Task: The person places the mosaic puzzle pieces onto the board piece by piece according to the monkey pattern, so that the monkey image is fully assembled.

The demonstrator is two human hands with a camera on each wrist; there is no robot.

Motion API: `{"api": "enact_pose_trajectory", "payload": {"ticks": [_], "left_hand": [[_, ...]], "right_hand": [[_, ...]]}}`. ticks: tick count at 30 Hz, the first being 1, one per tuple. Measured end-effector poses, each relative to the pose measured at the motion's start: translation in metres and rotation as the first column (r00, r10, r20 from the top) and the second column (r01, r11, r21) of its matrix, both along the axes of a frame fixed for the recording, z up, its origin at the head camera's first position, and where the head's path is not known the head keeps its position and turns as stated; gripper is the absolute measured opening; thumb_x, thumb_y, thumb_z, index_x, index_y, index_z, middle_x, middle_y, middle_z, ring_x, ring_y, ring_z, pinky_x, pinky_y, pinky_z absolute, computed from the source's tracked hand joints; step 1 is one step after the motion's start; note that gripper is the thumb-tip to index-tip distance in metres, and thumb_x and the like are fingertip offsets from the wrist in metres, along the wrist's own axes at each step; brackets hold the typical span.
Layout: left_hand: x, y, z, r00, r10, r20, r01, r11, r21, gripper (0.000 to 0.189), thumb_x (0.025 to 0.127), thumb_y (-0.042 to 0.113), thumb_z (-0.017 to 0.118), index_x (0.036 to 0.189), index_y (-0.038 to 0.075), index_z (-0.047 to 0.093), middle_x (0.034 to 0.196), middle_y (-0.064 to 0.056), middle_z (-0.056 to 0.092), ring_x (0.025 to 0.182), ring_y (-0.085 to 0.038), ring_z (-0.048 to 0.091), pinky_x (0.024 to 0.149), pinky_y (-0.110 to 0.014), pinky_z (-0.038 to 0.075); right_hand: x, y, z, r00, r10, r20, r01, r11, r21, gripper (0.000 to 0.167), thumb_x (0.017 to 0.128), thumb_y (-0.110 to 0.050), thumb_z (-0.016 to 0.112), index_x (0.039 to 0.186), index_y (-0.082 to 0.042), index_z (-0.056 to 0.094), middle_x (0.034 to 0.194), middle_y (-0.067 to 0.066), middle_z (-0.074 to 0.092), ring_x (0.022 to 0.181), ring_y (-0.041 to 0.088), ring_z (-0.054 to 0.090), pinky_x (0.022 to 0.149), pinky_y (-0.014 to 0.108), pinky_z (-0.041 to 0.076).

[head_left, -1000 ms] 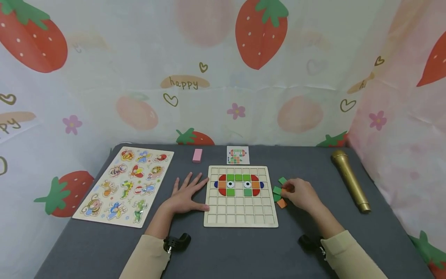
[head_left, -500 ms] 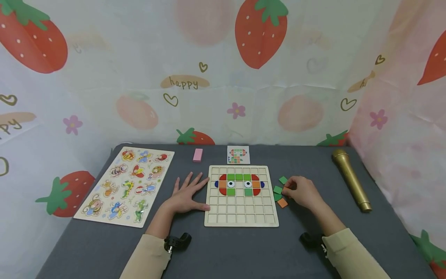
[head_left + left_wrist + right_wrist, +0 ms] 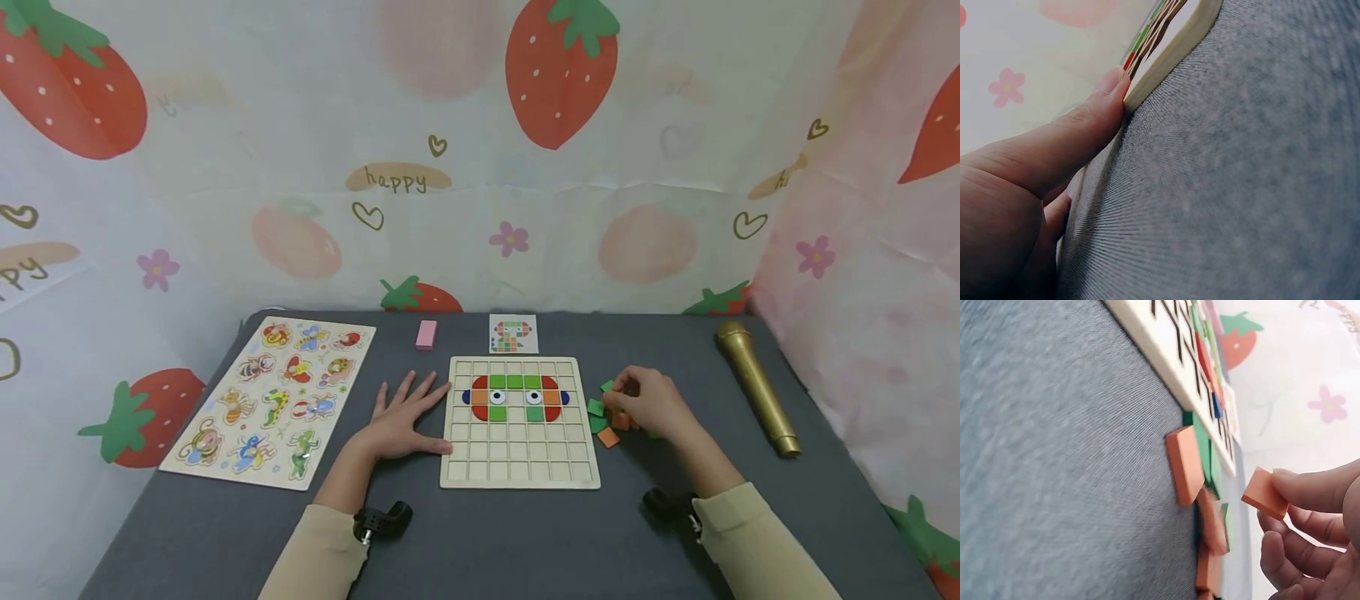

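Note:
My left hand (image 3: 397, 425) lies on the table with its fingers spread, and its thumb touches the left edge of a pale wooden grid board (image 3: 517, 475). Coloured tiles fill some upper cells of the board: red corners, green and orange squares, two eye tiles and blue ends. Right of the board, my right hand (image 3: 648, 404) is above a small heap of loose tiles. In the right wrist view it pinches a square orange tile (image 3: 1264, 492) between thumb and fingers. Green tiles (image 3: 596, 408) and orange tiles (image 3: 1186, 465) lie beneath and beside that hand.
Behind the board lies a pattern card (image 3: 513, 334), with a pink block (image 3: 425, 335) to its left. A puzzle board with cartoon insects (image 3: 270, 400) is at the left. A gold microphone (image 3: 757, 389) lies at the right.
My right hand has lifted slightly from the heap, and more orange tiles show beneath it. The left hand and the board stay where they were.

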State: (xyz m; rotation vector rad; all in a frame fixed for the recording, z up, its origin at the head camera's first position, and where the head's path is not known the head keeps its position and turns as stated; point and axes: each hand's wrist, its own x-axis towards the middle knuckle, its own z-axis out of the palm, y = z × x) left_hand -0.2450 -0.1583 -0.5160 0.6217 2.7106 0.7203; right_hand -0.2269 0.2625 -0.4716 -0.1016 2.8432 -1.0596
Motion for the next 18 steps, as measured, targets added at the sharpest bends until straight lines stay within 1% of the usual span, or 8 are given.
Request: {"api": "enact_pose_trajectory", "payload": {"ticks": [3,8,12,18], "left_hand": [[0.0,-0.001,0.0,1.0,0.002,-0.002,-0.002,1.0,-0.006,0.105,0.077,0.065,0.077,0.162,0.031,0.026,0.171,-0.003,0.011,0.157,-0.035,-0.007,0.119,-0.067,-0.013],[0.0,-0.001,0.0,1.0,0.002,-0.003,-0.002,1.0,0.001,0.105,0.077,0.065,0.077,0.162,0.03,0.026,0.171,-0.004,0.011,0.157,-0.036,-0.007,0.118,-0.067,-0.014],[0.0,-0.001,0.0,1.0,-0.002,-0.007,0.002,1.0,0.006,0.105,0.077,0.065,0.077,0.162,0.029,0.027,0.171,-0.004,0.011,0.157,-0.037,-0.006,0.118,-0.068,-0.013],[0.0,0.0,0.0,1.0,-0.002,-0.001,0.002,1.0,0.017,0.105,0.077,0.064,0.078,0.162,0.028,0.027,0.171,-0.005,0.011,0.157,-0.037,-0.007,0.118,-0.068,-0.014]], "right_hand": [[-0.001,-0.004,0.002,1.0,0.005,-0.016,-0.005,1.0,0.004,0.021,0.097,-0.028,0.069,0.097,-0.009,0.063,0.093,0.008,0.068,0.072,0.019,0.057,0.061,0.032,0.046],[-0.004,-0.018,0.004,1.0,0.015,-0.021,-0.016,0.999,-0.033,0.024,0.099,-0.032,0.067,0.099,-0.009,0.063,0.097,0.009,0.07,0.078,0.019,0.06,0.061,0.032,0.047],[-0.006,-0.033,0.005,0.999,0.029,-0.021,-0.03,0.998,-0.059,0.027,0.099,-0.034,0.066,0.1,-0.008,0.06,0.093,0.01,0.066,0.073,0.019,0.057,0.057,0.032,0.046],[-0.006,-0.055,0.004,0.999,0.047,-0.021,-0.049,0.994,-0.097,0.022,0.101,-0.03,0.064,0.102,-0.009,0.058,0.088,0.011,0.065,0.07,0.02,0.052,0.06,0.032,0.043]]}}
